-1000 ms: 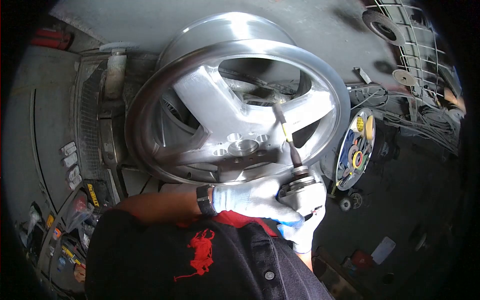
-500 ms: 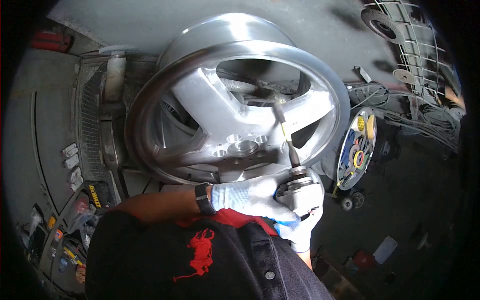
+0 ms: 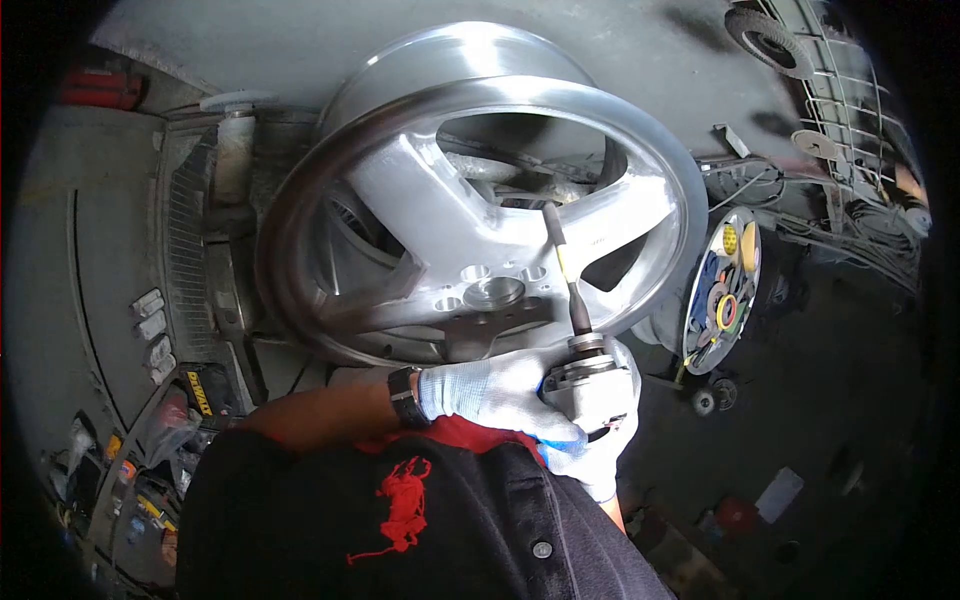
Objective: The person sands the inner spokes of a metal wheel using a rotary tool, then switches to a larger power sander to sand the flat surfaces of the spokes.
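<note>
A bare-metal alloy wheel (image 3: 410,215) with broad spokes leans in front of me, its face tilted up. Both my hands wear white gloves with blue on them and are wrapped round a power grinder (image 3: 590,395) at my chest. My left hand (image 3: 490,395), with a dark watch at its wrist, grips the grinder's left side. Around the right and lower side of the body closes my right hand (image 3: 605,462). A long slim bit (image 3: 567,265) with a yellow band points away from the grinder, its tip over the window edge between two upper spokes near the hub.
Right of the wheel stands a round tray (image 3: 712,345) of tape rolls and abrasive pieces. Cables (image 3: 860,225) and a wire rack (image 3: 840,90) fill the upper right. A yellow-black DeWalt box (image 3: 207,388) and assorted supplies lie at the left.
The grinder and both hands have shifted slightly left against the wheel. The bit's tip shows sharper now, where it was blurred before. My view has moved a little too.
</note>
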Demonstrator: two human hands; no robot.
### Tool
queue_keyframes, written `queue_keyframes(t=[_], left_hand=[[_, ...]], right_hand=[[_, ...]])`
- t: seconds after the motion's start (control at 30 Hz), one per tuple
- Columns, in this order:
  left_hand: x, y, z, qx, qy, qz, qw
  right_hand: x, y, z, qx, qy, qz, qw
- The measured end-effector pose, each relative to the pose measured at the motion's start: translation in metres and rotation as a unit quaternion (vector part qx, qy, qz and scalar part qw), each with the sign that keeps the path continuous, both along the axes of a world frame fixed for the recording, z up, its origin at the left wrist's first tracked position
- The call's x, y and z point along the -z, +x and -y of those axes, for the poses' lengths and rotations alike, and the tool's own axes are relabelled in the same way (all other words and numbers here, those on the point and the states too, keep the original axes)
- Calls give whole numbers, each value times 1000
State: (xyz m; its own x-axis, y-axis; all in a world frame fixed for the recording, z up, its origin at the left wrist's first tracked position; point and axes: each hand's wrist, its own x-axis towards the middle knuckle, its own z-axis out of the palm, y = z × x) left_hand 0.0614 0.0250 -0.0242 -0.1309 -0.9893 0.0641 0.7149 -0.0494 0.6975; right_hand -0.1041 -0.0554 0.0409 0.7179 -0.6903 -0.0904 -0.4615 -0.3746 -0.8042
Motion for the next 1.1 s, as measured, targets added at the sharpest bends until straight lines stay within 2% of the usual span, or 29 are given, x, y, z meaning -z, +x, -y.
queue_keyframes(t=[0.07,0.13,0.27,0.3,0.37,0.43,0.53,0.6,0.63,0.67,0.7,0.77,0.8,0.87,0.9,0.93,1.0,1.03,1.1], left_hand=[[-1,1,-4,6,4,-35,999],[5,-3,-8,4,11,-45,999],[2,-2,-18,20,58,-103,993],[1,-1,-19,12,48,-61,997],[-4,4,-20,2,48,-52,997],[-5,4,-19,-7,47,-44,998],[-3,1,-10,16,45,-93,995],[-1,0,-1,24,24,-36,999],[2,-9,6,-10,-10,-56,998],[18,-34,18,4,-3,-158,987],[12,-23,20,1,-19,-80,997],[-6,7,28,-14,-37,95,995],[-6,6,28,-15,-38,96,995],[-2,4,31,-19,-52,137,989],[-2,-2,28,1,-45,26,999],[-1,-5,25,1,-44,26,999],[3,-8,15,-31,-40,30,998],[8,-15,11,-16,-14,-10,1000],[7,-15,2,-10,-3,-7,1000]], right_hand=[[-2,1,-4,0,-1,-14,1000],[0,1,-7,48,84,8,995],[6,10,-12,0,56,47,997],[7,11,-13,3,35,29,999],[2,17,-11,-23,-23,6,999],[0,16,-11,-14,-9,10,1000],[0,11,-9,13,18,27,999],[0,2,-5,31,33,40,998],[-1,-4,0,52,47,22,997],[0,-10,4,73,62,5,995],[6,-15,9,60,36,49,996],[-6,0,10,102,42,29,994],[-6,1,11,134,54,34,989],[-5,-1,11,118,33,15,992],[-6,-4,11,105,12,-6,994],[-4,-7,9,105,14,-6,994],[1,-12,5,107,87,22,990],[1,-13,4,70,64,14,995],[5,-11,-1,32,27,17,999]])
